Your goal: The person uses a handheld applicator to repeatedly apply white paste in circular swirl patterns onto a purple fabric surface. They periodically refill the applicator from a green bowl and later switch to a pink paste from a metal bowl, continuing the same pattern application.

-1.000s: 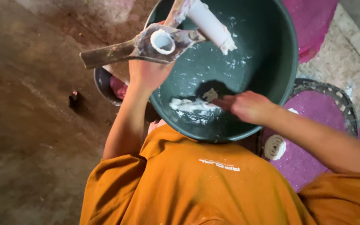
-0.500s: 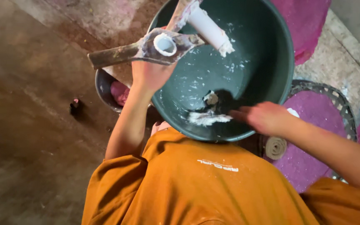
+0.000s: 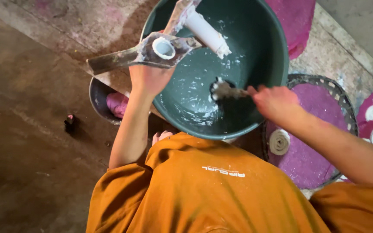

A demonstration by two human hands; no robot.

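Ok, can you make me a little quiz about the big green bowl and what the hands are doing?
1. True or false: the left hand holds the white pipe by its wooden frame at the green basin's rim.
2. What does the right hand hold inside the basin? A) a sponge B) a small scraper smeared with white paste C) a cup
3. What colour is the powder in the woven tray on the right?

Key: 1 true; 2 B; 3 purple-pink.
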